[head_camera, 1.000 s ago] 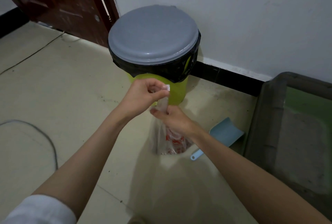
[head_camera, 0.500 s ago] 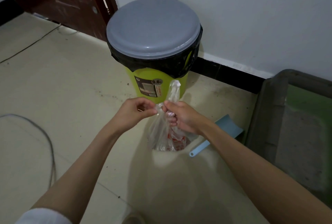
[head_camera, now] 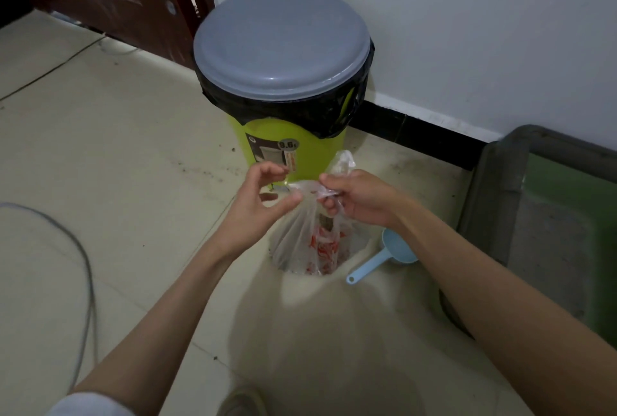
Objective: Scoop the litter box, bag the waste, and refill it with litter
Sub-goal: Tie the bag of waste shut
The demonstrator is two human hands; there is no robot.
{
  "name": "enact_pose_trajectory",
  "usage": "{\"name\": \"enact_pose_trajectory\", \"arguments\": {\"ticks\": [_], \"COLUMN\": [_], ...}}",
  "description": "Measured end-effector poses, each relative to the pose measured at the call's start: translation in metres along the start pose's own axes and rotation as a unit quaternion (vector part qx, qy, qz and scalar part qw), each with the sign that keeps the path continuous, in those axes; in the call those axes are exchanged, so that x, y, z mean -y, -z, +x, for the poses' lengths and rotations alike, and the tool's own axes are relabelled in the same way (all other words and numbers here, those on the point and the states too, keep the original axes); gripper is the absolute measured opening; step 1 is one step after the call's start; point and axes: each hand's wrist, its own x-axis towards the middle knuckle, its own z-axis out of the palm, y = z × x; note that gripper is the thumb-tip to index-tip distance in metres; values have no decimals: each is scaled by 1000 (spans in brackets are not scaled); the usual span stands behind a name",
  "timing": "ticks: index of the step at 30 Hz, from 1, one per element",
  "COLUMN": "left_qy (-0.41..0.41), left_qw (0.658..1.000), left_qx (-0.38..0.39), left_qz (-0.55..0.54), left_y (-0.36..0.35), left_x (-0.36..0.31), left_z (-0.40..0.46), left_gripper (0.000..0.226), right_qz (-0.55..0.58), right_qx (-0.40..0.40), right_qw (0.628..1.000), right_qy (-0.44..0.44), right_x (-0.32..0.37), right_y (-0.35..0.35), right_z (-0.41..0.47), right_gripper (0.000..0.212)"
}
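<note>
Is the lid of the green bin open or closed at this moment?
Closed. The grey lid lies flat over the bin, covering its whole top above the black liner.

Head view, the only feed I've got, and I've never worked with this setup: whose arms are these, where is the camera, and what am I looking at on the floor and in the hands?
There is no machine here. The camera sits on a person's head and looks forward and down, so the two bare arms reaching in from the bottom are that person's own.

The right hand grips the gathered neck of a thin clear plastic bag with red print, which hangs down towards the floor. The left hand is beside the neck, fingers loosely curved; its thumb seems to touch the plastic, but it does not clearly hold it.

Behind the bag stands a lime green bin with a grey lid, closed, and a black liner. A light blue scoop lies on the floor right of the bag. At the right edge is the litter box.
</note>
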Motion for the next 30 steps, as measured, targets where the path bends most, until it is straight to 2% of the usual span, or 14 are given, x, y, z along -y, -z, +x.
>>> {"name": "enact_pose_trajectory", "arguments": {"ticks": [2, 3, 6, 9, 11, 13, 14, 15, 16, 18, 21, 25, 28, 30], "left_qy": [50, 54, 34, 36, 65, 116, 140, 157, 170, 189, 230, 251, 255, 243], "left_qw": [998, 997, 998, 996, 993, 989, 985, 980, 974, 962, 945, 942, 930, 923], "left_qx": [38, 49, 42, 77, 99, 92, 85, 80, 79, 85, 101, 130, 50, -17], "left_qz": [27, 35, 11, 17, 13, -24, -58, -94, -129, -175, -209, -181, -258, -299], "left_y": [-12, -21, -42, -43, -37, -31, -29, -29, -29, -29, -30, -32, -36, -38], "left_x": [14, 18, 18, 19, 22, 25, 24, 24, 23, 24, 26, 24, 16, 13], "left_z": [3, 4, 8, 12, 14, 14, 13, 12, 11, 8, 10, 19, 26, 29], "left_gripper": [56, 54, 20, 13, 11, 12, 16, 19, 20, 14, 26, 47, 31, 22], "right_qz": [-5, -15, -56, -161, -348, -525, -582, -603, -591, -510, -381, -302, -301, -325], "right_qx": [20, 31, 48, 21, -21, -51, -74, -105, -136, -187, -242, -240, -231, -230], "right_qw": [1000, 999, 997, 987, 936, 845, 803, 780, 778, 811, 870, 905, 906, 897], "right_qy": [-3, -7, -14, 3, 39, 83, 103, 129, 163, 217, 198, 177, 187, 190], "right_x": [2, 3, 6, 11, 13, 8, 4, -1, -6, -13, -13, -10, -9, -8], "right_y": [7, 10, 14, 12, 9, 3, 0, -4, -6, -8, -7, -8, -11, -14], "right_z": [-4, -5, -10, -20, -24, -21, -18, -14, -12, -9, -9, -12, -13, -15], "right_gripper": [24, 23, 20, 9, 7, 8, 8, 8, 7, 5, 14, 29, 27, 15]}}
